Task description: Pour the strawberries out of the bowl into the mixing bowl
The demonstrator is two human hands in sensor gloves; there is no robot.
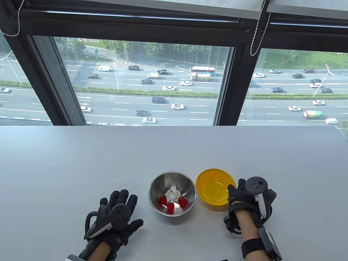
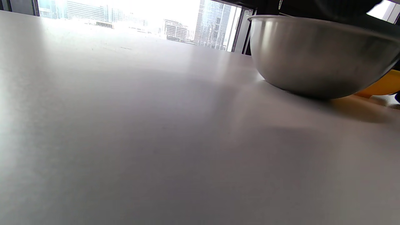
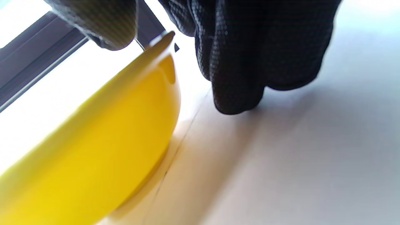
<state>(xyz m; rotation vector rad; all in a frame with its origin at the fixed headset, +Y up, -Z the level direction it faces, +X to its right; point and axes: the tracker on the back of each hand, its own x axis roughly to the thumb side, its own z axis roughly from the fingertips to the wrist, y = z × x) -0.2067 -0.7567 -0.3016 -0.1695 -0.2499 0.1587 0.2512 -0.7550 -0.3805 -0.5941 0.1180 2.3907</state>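
Right hand (image 1: pixel 246 197) grips the glossy yellow bowl's (image 1: pixel 214 199) rim; left hand (image 1: pixel 118 214) lies flat, fingers spread (three strawberries (image 1: pixel 170 206) sit in the round steel bowl (image 1: pixel 163 185)).

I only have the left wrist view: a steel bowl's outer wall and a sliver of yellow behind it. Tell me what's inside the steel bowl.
Observer: Three strawberries lie in the steel mixing bowl, near its front side.
Operator: Report the yellow thing.
Observer: It is a yellow bowl just right of the steel one, and it looks empty.
Operator: Say where the right hand is.
Observer: The right hand is at the yellow bowl's right rim, thumb over the edge; the right wrist view shows a fingertip above that rim.
Operator: And the left hand.
Observer: The left hand lies spread on the table, left of the steel bowl, apart from it.
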